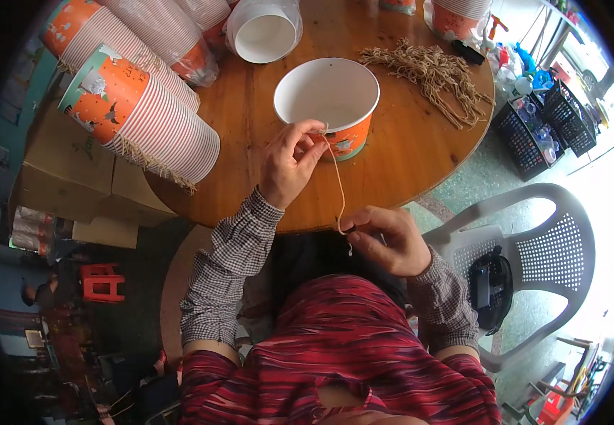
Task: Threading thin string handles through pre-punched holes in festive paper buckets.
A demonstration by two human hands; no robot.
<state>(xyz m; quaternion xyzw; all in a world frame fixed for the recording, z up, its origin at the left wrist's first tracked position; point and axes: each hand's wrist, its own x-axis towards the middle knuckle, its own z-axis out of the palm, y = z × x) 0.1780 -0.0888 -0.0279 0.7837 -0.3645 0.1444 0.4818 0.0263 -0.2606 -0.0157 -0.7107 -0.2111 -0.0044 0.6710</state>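
A paper bucket (pixel 353 136), white inside with an orange and green printed outside, stands on the round wooden table in front of me. My left hand (pixel 287 161) is at its near rim, thumb and fingers pinched on the upper end of a thin cord (pixel 339 185). From there the cord runs slackly down to my right hand (pixel 389 242), which grips it near the table's front edge. Something small and dark shows at the right fingertips; I cannot make out what it is. A short tail of the cord hangs below those fingers.
Stacks of nested orange paper buckets (pixel 155 127) lie on the left. Another white bucket (pixel 264 39) in clear plastic is at the back. A loose heap of tan cords (pixel 434 78) lies at the far right of the table (pixel 420 152). A grey plastic chair (pixel 554 244) stands right.
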